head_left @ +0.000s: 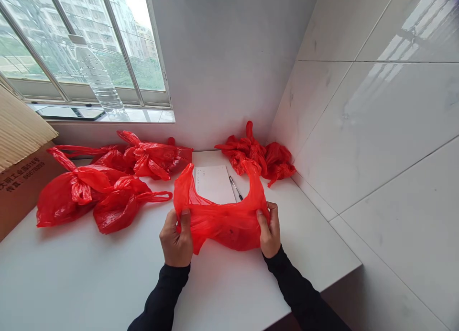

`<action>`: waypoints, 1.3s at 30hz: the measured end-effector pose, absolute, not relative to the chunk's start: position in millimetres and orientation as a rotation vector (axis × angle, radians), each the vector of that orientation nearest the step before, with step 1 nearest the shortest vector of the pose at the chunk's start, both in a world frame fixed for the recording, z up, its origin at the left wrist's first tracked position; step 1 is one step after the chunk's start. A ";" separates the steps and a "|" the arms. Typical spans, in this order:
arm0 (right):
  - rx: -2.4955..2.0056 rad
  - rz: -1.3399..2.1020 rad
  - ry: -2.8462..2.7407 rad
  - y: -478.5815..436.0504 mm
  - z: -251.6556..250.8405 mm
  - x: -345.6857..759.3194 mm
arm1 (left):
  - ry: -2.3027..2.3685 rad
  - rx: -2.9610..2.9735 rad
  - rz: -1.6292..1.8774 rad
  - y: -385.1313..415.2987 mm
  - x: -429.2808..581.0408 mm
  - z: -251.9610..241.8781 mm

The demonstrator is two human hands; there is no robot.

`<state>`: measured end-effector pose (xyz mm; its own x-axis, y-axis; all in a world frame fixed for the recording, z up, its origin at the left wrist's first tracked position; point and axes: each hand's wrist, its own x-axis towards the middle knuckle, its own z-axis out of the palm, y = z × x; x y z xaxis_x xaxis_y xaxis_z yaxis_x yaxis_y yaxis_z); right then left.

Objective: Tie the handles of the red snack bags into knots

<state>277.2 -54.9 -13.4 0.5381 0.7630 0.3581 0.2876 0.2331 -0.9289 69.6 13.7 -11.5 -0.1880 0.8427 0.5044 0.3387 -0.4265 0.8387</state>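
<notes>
A thin red plastic bag [225,223] is stretched between my two hands above the white table [222,292]. My left hand [177,237] pinches its left side below one handle loop, and my right hand [268,229] pinches the right side below the other loop. Both loops stand up, with the bag's mouth facing upward. Something darker shows faintly through the lower part, but I cannot make out what it is. Just behind the bag lie an open notebook [214,182] and a black pen [235,187].
Several knotted red bags [111,202] lie at the left, beside a cardboard box [21,187]. More crumpled red bags [256,154] sit in the back right corner. A clear water bottle [98,77] stands on the window sill. A tiled wall [376,130] borders the table's right side.
</notes>
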 end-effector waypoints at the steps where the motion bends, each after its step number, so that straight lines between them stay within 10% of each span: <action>1: -1.329 0.440 -1.023 -54.6 -13.8 277.5 | 1.373 1.653 1.644 14.1 69.3 -11.2; 11: -1.324 0.004 -1.263 -66.7 34.4 264.4 | 1.336 1.629 1.660 12.6 71.4 -13.8; 39: -1.449 0.251 -2.508 -132.4 69.7 255.6 | 1.251 1.931 1.602 -86.7 47.7 1.1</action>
